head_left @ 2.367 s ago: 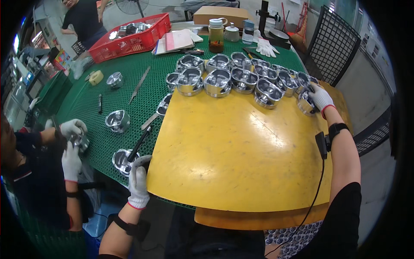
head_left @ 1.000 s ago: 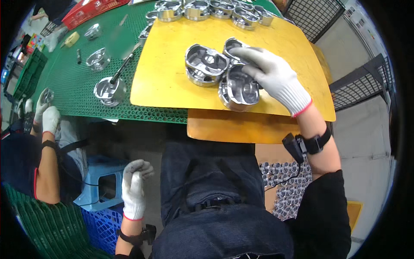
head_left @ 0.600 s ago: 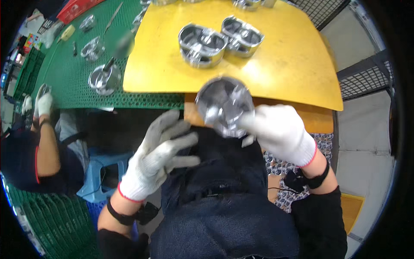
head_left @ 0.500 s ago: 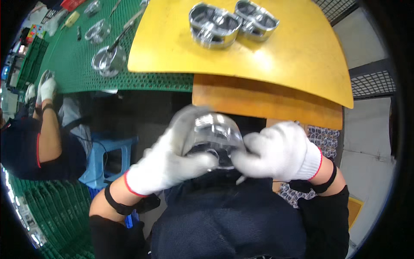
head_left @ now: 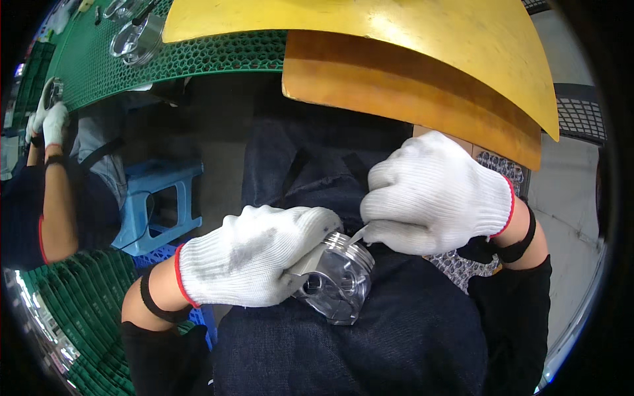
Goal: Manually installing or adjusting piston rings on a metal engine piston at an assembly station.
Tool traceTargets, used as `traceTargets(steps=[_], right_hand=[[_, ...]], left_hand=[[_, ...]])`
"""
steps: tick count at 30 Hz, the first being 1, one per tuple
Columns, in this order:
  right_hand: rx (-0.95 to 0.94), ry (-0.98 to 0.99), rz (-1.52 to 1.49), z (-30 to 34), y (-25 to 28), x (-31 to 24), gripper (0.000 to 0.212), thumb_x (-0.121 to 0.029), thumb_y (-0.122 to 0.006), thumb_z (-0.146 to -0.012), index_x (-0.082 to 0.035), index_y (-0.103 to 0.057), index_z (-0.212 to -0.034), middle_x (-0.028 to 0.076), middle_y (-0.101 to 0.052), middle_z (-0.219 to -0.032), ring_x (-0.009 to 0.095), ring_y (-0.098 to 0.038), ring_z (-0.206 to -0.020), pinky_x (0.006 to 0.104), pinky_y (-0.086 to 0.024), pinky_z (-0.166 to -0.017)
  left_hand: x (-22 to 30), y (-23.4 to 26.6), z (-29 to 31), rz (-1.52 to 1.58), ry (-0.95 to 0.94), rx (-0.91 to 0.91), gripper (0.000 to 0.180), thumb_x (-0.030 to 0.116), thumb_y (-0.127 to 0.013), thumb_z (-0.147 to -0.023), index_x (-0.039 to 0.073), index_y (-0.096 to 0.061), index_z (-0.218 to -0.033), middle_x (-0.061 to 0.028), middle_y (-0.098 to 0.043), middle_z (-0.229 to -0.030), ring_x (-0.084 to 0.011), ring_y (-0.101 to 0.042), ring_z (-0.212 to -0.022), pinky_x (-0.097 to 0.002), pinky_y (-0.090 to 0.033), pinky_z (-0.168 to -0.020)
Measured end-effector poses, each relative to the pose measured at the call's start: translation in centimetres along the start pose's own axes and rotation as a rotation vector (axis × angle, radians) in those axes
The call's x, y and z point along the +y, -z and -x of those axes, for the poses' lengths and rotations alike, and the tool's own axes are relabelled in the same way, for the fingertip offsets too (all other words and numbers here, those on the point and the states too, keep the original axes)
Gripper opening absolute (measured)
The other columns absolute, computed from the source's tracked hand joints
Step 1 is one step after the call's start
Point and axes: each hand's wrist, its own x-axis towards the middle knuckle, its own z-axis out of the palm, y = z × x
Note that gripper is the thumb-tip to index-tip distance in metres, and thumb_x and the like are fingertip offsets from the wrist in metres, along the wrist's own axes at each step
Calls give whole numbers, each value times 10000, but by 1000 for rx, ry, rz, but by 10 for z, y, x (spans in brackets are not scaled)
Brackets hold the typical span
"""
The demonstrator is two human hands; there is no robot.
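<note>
A: Where is the metal piston [head_left: 345, 280] sitting?
B: The left hand [head_left: 257, 259] is holding it low, over the dark cloth [head_left: 350, 350] of the person's lap. Whether it is also resting on that cloth, I can't tell.
A: How is that hand gripping?
B: Its gloved fingers and thumb are clamping the piston's side. The grooved end is tilting up toward the right hand [head_left: 429, 198], and the open end is pointing down.
A: And the right hand, what is it doing?
B: Its fingers are curling together, pinching a thin pale strip [head_left: 357, 235]. The strip's tip is reaching the grooves; most of it is hiding inside the glove.
A: What is lying beyond the hands?
B: A yellow board [head_left: 370, 16] is jutting out above a brown board [head_left: 396, 79]. To the left, another piston [head_left: 140, 43] is resting on the green mat [head_left: 231, 53].
A: Anyone nearby?
B: A co-worker's gloved hand [head_left: 55, 123] is showing at the far left, and a blue stool [head_left: 146, 204] is standing beside that person.
</note>
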Motion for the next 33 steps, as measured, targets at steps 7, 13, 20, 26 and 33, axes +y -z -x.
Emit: traceTargets(steps=[7, 13, 20, 26, 33], right_hand=[[-41, -5, 3, -5, -10, 0, 302, -328, -685, -784, -120, -558, -605, 52, -512, -572, 248, -576, -510, 369, -419, -444], [-99, -20, 40, 6, -5, -12, 310, -348, -705, -746, -134, -536, -599, 42, -477, -551, 242, -558, -489, 368, -402, -420], [-163, -30, -140, 27, -35, -12, 324, -367, -611, -868, -118, -596, -662, 56, -558, -607, 238, -631, -563, 351, -495, -477], [-121, -51, -399, 31, -45, -4, 268, -349, -624, -886, -108, -661, -776, 72, -606, -704, 271, -649, -659, 355, -524, -562], [240, -219, -470, 3, -23, -14, 1013, -255, -898, -581, -1, -393, -1421, 157, -697, -1033, 261, -705, -795, 300, -552, -661]], left_hand=[[0, 1, -7, -82, 42, -79, 445, 32, -698, -702, -12, -563, -1124, -174, -662, -897, -361, -673, -776, -394, -549, -657], [-7, -7, 4, -16, 21, 39, 445, 52, -714, -687, -11, -569, -1103, -167, -680, -904, -336, -693, -784, -368, -559, -666], [-18, -22, 22, 41, 60, 164, 441, 1, -668, -692, -39, -549, -1114, -189, -686, -935, -329, -706, -797, -367, -563, -694], [-24, -22, 19, 199, 88, 133, 471, -22, -615, -702, -76, -532, -1163, -219, -669, -999, -332, -696, -895, -374, -553, -793], [-21, -24, 8, 325, 1, 470, 686, 120, -746, -751, -29, -406, -1328, -218, -600, -1171, -316, -639, -1085, -373, -508, -942]])
